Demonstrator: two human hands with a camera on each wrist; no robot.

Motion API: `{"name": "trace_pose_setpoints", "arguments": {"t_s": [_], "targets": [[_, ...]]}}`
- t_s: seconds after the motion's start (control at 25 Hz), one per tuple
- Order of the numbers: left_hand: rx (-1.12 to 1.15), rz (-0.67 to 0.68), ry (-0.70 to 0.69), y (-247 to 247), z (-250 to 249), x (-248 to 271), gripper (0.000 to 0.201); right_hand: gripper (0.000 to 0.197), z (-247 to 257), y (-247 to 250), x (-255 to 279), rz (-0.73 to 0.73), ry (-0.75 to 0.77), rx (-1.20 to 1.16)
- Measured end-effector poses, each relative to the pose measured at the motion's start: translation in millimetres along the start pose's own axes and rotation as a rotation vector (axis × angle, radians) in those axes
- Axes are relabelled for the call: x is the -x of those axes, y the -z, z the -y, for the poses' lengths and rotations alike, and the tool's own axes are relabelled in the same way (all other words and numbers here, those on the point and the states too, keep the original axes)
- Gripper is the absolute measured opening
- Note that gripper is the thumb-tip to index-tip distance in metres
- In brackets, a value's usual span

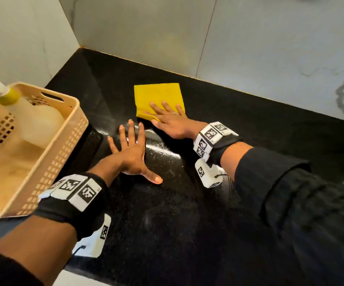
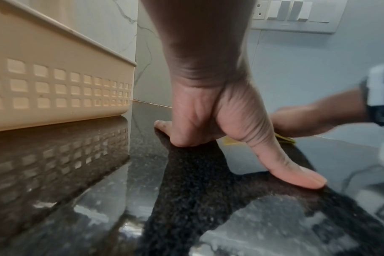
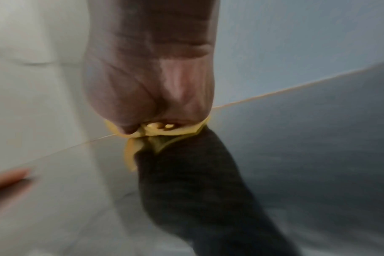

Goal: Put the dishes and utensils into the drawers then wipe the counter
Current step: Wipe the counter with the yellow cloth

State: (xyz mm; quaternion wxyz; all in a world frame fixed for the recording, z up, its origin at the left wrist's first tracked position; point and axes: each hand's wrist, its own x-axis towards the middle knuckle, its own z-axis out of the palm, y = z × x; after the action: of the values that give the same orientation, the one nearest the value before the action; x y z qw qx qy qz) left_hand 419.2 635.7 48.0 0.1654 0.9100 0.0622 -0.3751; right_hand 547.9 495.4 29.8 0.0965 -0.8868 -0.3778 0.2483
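Here we are at the black counter (image 1: 187, 203), and our right hand (image 1: 172, 122) lies flat on the yellow cloth (image 1: 156, 96), fingers straight and spread over its near edge, pressing it down rather than gripping it. The cloth sits folded in a neat square toward the back of the counter, near the pale marble wall (image 1: 249, 38). Our left hand (image 1: 130, 153) is planted palm down on the bare stone just beside it, fingers fanned out, thumb stretched toward us, holding nothing. From the left wrist we see that thumb (image 2: 294, 173) touching the speckled surface, with a corner of the cloth (image 2: 285, 139) peeking out behind. The right wrist view is badly blurred, so all we can fairly say is that the cloth (image 3: 153, 133) looks bunched under the heel of the hand. To the left stands a beige plastic basket (image 1: 63, 145), a white bottle (image 1: 41, 122) lying inside it. A wet sheen streaks the counter between our hands.
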Motion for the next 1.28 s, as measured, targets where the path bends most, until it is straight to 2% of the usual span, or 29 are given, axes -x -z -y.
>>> {"name": "trace_pose_setpoints", "arguments": {"t_s": [0.04, 0.12, 0.2, 0.24, 0.28, 0.32, 0.4, 0.48, 0.52, 0.56, 0.6, 0.68, 0.76, 0.8, 0.84, 0.88, 0.92, 0.96, 1.08, 1.16, 1.2, 1.24, 1.28], "targets": [[0.001, -0.002, -0.010, 1, -1, 0, 0.172, 0.049, -28, 1, 21, -0.071, -0.121, -0.034], [0.025, -0.006, -0.025, 1, 1, -1, 0.172, 0.049, -76, -2, 59, -0.246, -0.494, -0.134], [0.052, -0.019, -0.032, 0, 1, 0, 0.172, 0.050, -87, -4, 69, -0.364, -0.814, -0.253], [0.069, -0.036, -0.035, -1, 0, 2, 0.173, 0.050, -74, -3, 59, -0.382, -0.875, -0.310], [0.090, -0.073, -0.043, -3, 1, 4, 0.173, 0.050, -53, -1, 42, -0.385, -0.854, -0.342], [0.116, -0.130, -0.055, -6, 3, 5, 0.174, 0.049, -27, -1, 22, -0.357, -0.763, -0.345], [0.228, -0.303, -0.016, -12, 15, 11, 0.173, 0.049, 39, -18, -11, -0.224, -0.434, -0.254], [0.301, -0.470, 0.110, -13, 34, 21, 0.168, 0.048, 103, -43, -14, -0.038, -0.115, -0.123], [0.291, -0.515, 0.154, -15, 46, 28, 0.165, 0.048, 116, -53, -8, 0.010, -0.030, -0.085], [0.271, -0.535, 0.165, -19, 55, 35, 0.163, 0.048, 114, -57, 1, 0.012, -0.007, -0.078], [0.255, -0.532, 0.150, -22, 61, 40, 0.162, 0.049, 102, -55, 14, -0.025, -0.047, -0.083], [0.278, -0.480, 0.088, -28, 64, 46, 0.159, 0.049, 64, -54, 58, -0.112, -0.277, -0.135], [0.282, -0.430, 0.027, -36, 62, 52, 0.153, 0.049, 22, -59, 117, -0.261, -0.698, -0.270], [0.250, -0.427, 0.000, -38, 64, 56, 0.149, 0.049, 15, -62, 138, -0.338, -0.884, -0.325], [0.219, -0.422, -0.020, -39, 69, 59, 0.145, 0.049, 17, -65, 148, -0.370, -1.007, -0.379], [0.200, -0.403, -0.035, -41, 75, 64, 0.141, 0.049, 31, -70, 146, -0.370, -1.055, -0.428], [0.202, -0.392, -0.042, -44, 82, 70, 0.135, 0.048, 53, -73, 132, -0.374, -1.030, -0.445], [0.228, -0.402, -0.040, -48, 90, 75, 0.126, 0.049, 81, -79, 111, -0.362, -0.944, -0.414], [0.431, -0.572, -0.130, -59, 109, 94, 0.083, 0.049, 182, -105, 67, -0.193, -0.423, -0.216], [0.611, -0.739, -0.243, -68, 117, 103, 0.070, 0.048, 232, -127, 84, -0.034, -0.136, -0.130], [0.669, -0.760, -0.280, -71, 118, 107, 0.071, 0.047, 237, -137, 106, -0.025, -0.086, -0.128], [0.672, -0.745, -0.295, -74, 118, 110, 0.071, 0.047, 228, -143, 132, -0.074, -0.114, -0.144], [0.631, -0.716, -0.291, -77, 118, 111, 0.069, 0.047, 211, -148, 159, -0.133, -0.215, -0.163]]}}
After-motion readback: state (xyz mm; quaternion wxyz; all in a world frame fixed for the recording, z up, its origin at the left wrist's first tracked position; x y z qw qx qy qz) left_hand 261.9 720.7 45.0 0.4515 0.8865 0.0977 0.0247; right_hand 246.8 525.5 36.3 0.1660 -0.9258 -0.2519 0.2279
